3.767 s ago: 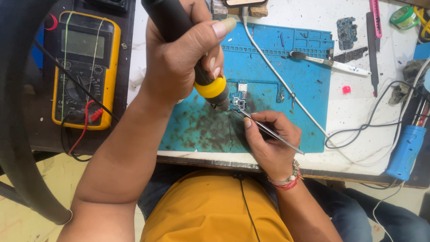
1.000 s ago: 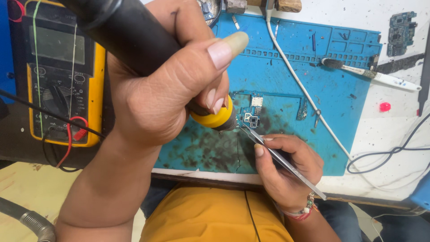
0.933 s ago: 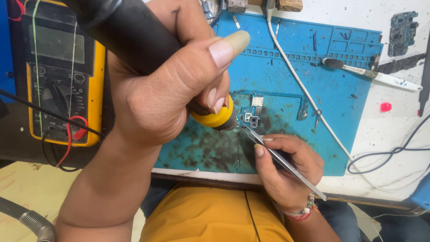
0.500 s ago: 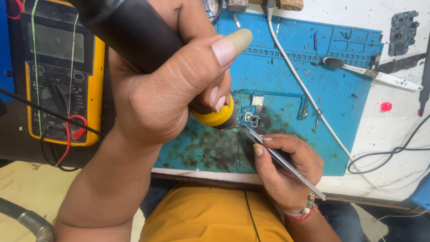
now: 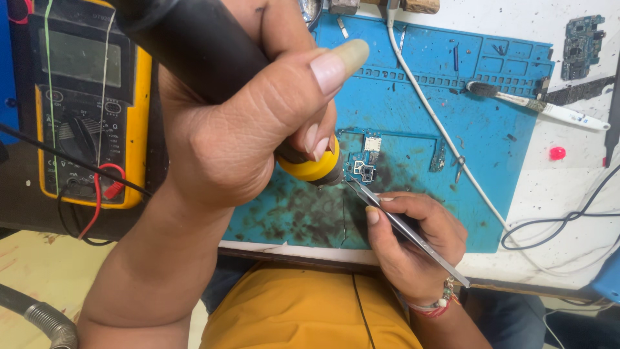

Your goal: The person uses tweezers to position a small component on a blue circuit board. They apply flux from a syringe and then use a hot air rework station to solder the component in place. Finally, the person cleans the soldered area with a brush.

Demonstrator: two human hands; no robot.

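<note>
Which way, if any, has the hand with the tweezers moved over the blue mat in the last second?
No. The right hand keeps the tweezers on the small circuit board, at the same spot on the blue mat.

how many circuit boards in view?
2. One small circuit board on the blue mat, at the tip of the tweezers. One green board at top right on the white bench. The left hand may hide more.

Speckled white workbench (image 5: 562, 187) above pale floor (image 5: 39, 271).
</note>
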